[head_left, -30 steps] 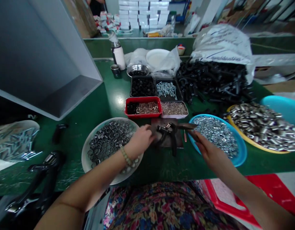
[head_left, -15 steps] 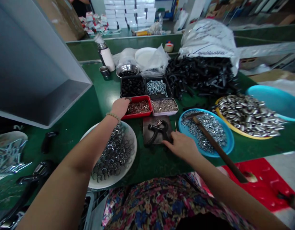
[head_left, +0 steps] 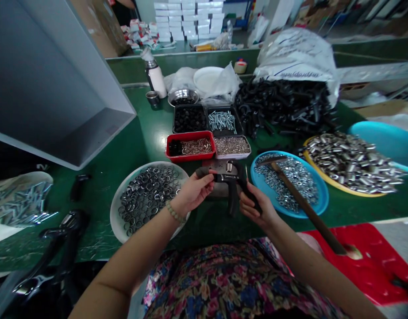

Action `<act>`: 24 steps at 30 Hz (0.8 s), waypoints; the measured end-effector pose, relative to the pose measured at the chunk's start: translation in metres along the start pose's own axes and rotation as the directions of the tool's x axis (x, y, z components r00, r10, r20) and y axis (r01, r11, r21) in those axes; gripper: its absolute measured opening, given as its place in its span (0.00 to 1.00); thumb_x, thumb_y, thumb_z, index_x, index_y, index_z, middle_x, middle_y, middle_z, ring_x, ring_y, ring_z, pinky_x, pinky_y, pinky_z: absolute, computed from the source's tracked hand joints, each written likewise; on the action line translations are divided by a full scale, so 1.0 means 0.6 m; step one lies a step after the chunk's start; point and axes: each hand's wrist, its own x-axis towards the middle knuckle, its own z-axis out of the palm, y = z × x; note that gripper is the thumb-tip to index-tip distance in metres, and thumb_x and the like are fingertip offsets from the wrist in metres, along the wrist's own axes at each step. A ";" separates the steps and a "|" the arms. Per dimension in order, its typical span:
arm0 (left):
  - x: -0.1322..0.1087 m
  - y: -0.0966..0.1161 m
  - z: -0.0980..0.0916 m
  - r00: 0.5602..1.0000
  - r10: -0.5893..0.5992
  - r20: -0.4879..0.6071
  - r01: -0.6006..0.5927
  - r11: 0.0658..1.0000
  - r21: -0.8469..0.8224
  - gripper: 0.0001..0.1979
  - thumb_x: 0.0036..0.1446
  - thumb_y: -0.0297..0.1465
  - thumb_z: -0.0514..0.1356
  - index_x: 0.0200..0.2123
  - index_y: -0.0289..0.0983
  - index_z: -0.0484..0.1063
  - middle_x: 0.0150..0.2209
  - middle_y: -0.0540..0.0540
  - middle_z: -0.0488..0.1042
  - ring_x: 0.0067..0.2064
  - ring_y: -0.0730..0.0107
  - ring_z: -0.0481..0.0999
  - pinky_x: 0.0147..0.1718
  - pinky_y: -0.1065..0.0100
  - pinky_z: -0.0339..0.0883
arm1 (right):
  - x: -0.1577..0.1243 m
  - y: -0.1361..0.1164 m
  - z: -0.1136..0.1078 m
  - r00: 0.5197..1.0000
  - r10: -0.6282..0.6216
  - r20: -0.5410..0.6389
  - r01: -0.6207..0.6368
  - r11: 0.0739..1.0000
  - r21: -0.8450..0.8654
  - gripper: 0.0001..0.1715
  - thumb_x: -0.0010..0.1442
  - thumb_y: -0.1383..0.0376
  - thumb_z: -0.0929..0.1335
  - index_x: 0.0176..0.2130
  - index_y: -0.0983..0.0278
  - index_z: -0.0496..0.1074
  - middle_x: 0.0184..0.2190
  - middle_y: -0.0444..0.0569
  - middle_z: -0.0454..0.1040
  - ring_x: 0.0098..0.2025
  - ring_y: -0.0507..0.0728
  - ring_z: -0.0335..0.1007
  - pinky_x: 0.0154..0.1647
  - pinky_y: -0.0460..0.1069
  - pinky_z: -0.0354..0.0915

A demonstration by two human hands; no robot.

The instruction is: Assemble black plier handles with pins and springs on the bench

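Fingers (head_left: 248, 208) of the right hand (head_left: 262, 207) curl closed round 1 leg of the black hand grip (head_left: 232, 198); its other leg points wristward, just left of them. The left hand (head_left: 192, 191) pinches a dark piece (head_left: 202, 171) beside its crossbar.

Scuffed green workbench (head_left: 144, 139), 1 red tray (head_left: 191, 157), 2 black trays (head_left: 238, 122), white basin (head_left: 115, 217), blue basin (head_left: 286, 209), steel cup (head_left: 153, 101)
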 end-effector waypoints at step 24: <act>-0.071 -0.061 0.002 0.958 0.287 -0.009 -0.193 0.665 0.722 0.10 0.54 0.41 0.58 0.37 0.44 0.70 0.44 0.42 0.75 0.52 0.58 0.72 0.52 0.58 0.67 | -0.004 -0.050 0.113 0.949 -0.125 0.289 0.291 -0.007 -0.957 0.24 0.65 0.60 0.61 0.59 0.60 0.63 0.40 0.51 0.78 0.39 0.59 0.77 0.38 0.53 0.72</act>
